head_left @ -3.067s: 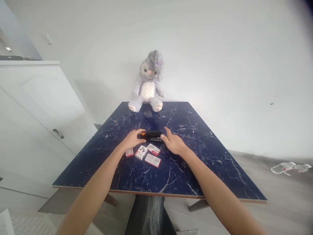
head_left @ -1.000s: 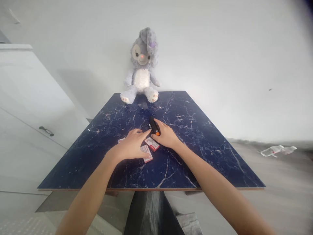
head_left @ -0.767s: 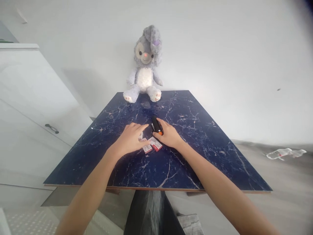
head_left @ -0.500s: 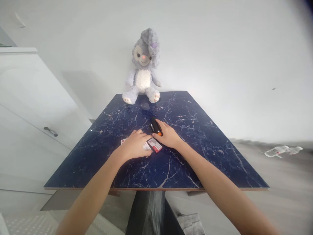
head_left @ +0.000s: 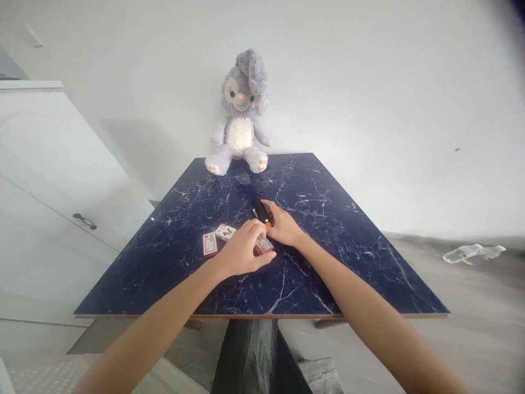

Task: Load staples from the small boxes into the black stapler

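My right hand (head_left: 284, 225) is closed around a black stapler (head_left: 260, 208) with an orange part, resting on the dark blue marbled table (head_left: 320, 273). Just to its left, my left hand (head_left: 243, 249) reaches over a small red-and-white box (head_left: 263, 245), gripping it with thumb and fingers; part of that box is hidden. Left of this hand lies another small red-and-white box (head_left: 210, 244). A white box with a dark picture (head_left: 225, 232) touches or nearly touches it, close behind my left fingers.
A grey plush rabbit (head_left: 240, 120) sits against the wall at the table's far edge. At the left stands a white cabinet (head_left: 45, 191) with a dark handle. Clear plastic packaging (head_left: 463, 253) lies on the floor to the right.
My left hand has moved right, off the two left boxes, which now show more fully, and onto the box near the stapler. My right hand has stayed put on the stapler.
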The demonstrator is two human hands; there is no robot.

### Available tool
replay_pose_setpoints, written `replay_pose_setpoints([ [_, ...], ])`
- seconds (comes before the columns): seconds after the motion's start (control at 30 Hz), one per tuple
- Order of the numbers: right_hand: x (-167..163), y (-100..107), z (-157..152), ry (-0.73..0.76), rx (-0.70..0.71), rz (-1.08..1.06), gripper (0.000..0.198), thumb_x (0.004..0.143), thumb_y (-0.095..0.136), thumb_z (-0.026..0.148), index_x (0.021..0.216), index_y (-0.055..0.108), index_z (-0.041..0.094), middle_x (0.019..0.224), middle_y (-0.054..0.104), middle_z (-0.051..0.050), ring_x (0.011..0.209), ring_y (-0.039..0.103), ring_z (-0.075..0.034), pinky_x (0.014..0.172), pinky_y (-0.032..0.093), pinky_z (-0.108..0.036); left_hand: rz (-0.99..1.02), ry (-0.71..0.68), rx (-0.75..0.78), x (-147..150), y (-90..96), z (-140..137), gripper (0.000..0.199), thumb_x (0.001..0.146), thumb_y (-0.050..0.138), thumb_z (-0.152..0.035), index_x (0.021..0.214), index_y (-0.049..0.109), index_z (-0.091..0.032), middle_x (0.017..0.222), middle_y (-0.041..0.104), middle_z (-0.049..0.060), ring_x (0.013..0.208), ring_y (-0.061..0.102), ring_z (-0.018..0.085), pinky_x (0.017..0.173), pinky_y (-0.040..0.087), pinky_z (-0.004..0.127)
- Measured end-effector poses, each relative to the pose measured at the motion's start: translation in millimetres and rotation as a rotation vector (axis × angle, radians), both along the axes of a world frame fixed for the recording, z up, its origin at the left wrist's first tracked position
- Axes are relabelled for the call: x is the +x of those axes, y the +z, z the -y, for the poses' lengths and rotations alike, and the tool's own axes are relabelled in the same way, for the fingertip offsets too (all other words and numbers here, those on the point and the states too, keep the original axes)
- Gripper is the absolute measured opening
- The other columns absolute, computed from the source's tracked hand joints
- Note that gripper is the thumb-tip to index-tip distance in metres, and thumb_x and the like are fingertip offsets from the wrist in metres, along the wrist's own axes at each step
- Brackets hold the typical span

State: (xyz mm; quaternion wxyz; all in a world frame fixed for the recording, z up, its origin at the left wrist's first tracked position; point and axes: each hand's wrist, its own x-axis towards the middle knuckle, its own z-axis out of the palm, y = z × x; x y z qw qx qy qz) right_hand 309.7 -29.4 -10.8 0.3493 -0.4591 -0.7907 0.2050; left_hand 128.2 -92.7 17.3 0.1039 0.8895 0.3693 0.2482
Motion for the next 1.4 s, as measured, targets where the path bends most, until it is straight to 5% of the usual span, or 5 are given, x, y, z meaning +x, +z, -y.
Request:
replay_pose_setpoints([
  [0.2,0,1,-3,-0.012,-0.092,-0.018,0.070,0.083,0.065,0.038,0.144,0.036,0.020,0.096,0.068,-0.005,0.081,0.065,-0.021,0.077,0.049,-0.035,-0.070,0.022,-0.012,-10,11.3,-1,0.022,0.080,0.070,-0.040,0.078,0.057,-0.022,0.116,0.055,0.008,0.108,0.052,0.027,0.092,0.048,0.043],
  [0.47,1,-4,-4,-0.080,-0.045,0.029,0.082,0.086,0.063,0.055,0.148,0.028,0.016,0.087,0.068,-0.005,0.078,0.066,-0.025,0.074,0.049,-0.035,-0.255,0.115,0.084,-15,0.1,-9,0.043,0.074,0.070,-0.058,0.091,0.058,-0.021,0.103,0.061,0.011,0.102,0.053,0.034,0.090,0.042,0.051],
  [1.03,-2,6,6,-0.094,-0.090,0.043,0.053,0.100,0.043,0.049,0.143,0.042,0.018,0.071,0.066,0.000,0.068,0.065,-0.021,0.068,0.043,-0.029,-0.253,0.146,-0.086,-26,1.6,-27,0.040,0.076,0.069,-0.055,0.089,0.050,-0.023,0.094,0.063,0.007,0.088,0.061,0.028,0.073,0.045,0.038],
  [1.27,0,10,6,-0.084,-0.120,0.059,0.052,0.100,0.044,0.048,0.143,0.043,0.019,0.078,0.069,-0.003,0.074,0.066,-0.022,0.072,0.044,-0.030,-0.243,0.141,-0.048,-22,-4.0,-28,0.043,0.076,0.071,-0.056,0.095,0.052,-0.023,0.099,0.066,0.009,0.097,0.062,0.032,0.085,0.046,0.044],
  [1.4,-1,8,5,-0.096,-0.102,0.061,0.051,0.099,0.045,0.048,0.142,0.044,0.020,0.078,0.069,-0.003,0.073,0.066,-0.021,0.070,0.044,-0.029,-0.156,0.073,-0.059,-30,5.2,-28,0.051,0.073,0.073,-0.058,0.106,0.056,-0.023,0.127,0.062,0.011,0.122,0.054,0.035,0.100,0.042,0.048],
])
